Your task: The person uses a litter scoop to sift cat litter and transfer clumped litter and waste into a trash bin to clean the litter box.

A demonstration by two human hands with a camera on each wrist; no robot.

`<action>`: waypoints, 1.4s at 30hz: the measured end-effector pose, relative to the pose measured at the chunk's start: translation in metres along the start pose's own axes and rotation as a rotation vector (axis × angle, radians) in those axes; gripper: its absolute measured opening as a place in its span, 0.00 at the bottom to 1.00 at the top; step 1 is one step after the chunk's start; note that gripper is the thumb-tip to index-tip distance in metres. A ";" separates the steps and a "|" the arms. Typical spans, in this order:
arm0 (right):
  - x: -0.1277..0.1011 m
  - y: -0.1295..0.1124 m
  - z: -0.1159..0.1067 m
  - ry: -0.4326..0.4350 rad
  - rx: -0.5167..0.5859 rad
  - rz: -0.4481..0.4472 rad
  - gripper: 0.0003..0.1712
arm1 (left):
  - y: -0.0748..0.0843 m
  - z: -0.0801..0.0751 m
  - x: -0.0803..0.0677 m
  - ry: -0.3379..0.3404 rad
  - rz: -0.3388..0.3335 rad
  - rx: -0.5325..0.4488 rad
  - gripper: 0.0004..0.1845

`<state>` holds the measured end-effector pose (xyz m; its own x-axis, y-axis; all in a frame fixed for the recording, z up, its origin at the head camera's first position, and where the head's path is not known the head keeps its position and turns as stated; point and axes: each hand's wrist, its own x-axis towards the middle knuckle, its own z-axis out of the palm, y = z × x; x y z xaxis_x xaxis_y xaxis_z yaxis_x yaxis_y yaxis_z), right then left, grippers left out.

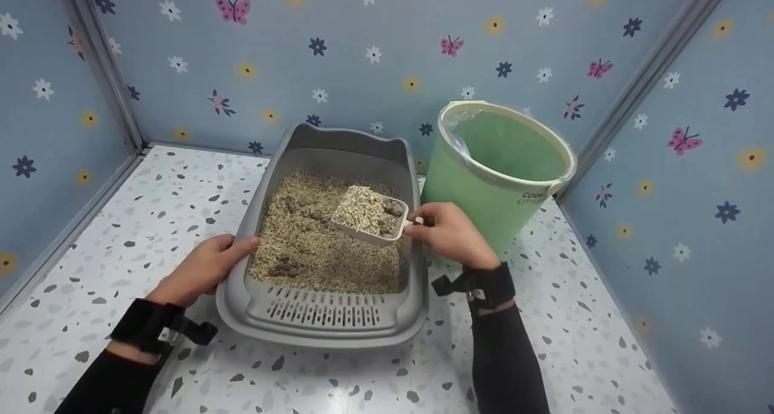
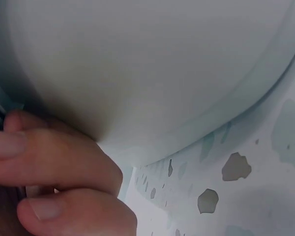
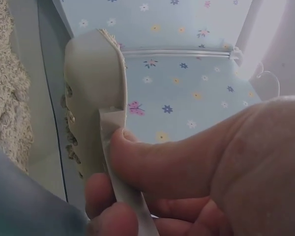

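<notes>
Holding a small cream plastic scoop [image 1: 370, 216] by its flat handle, with the right hand [image 1: 447, 232] pinching that handle between thumb on top and curled fingers beneath. Hovering above the far right part of a grey plastic litter tray [image 1: 326, 320], just clear of the tan granular litter [image 1: 314, 245] below. Heaped with pale litter and a few darker clumps, tipped slightly toward the far side. Seen in the right wrist view as a slotted scoop back [image 3: 91, 88] with grains caught in the slots.

Gripping the near left rim of the tray with the left hand [image 1: 202, 269], thumb over the rim edge, fingers curled under the outer wall [image 2: 54, 162]. Resting flat on a white speckled terrazzo-pattern surface [image 1: 181, 190], inside a booth of blue wallpaper with flowers and butterflies [image 1: 363, 57].

Standing just right of the tray, near the scooping hand, a pale green round plastic bin with a clear liner [image 1: 502, 160], tilted toward the camera, mouth open.

Judged best done slowly: keeping the scoop level so the heap does not spill, shaking gently over the tray to let loose grains sift through the slots, keeping the tray pinned under the left hand, then travelling low and short toward the bin mouth. More dark clumps [image 1: 284, 266] visible near the tray's near left.
</notes>
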<state>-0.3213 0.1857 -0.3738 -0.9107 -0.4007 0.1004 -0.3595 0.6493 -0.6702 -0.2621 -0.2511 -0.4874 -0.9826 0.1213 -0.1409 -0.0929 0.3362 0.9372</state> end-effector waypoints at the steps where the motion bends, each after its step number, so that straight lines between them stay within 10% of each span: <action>1: -0.001 0.001 -0.002 0.001 0.002 0.000 0.07 | 0.000 0.000 0.000 -0.002 -0.001 -0.002 0.33; 42: -0.004 -0.008 0.002 -0.142 -0.027 -0.043 0.10 | -0.001 0.003 -0.001 0.002 0.020 0.020 0.35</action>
<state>-0.3145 0.1802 -0.3704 -0.8573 -0.5143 0.0222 -0.4042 0.6459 -0.6476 -0.2607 -0.2488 -0.4888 -0.9845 0.1269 -0.1213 -0.0696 0.3523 0.9333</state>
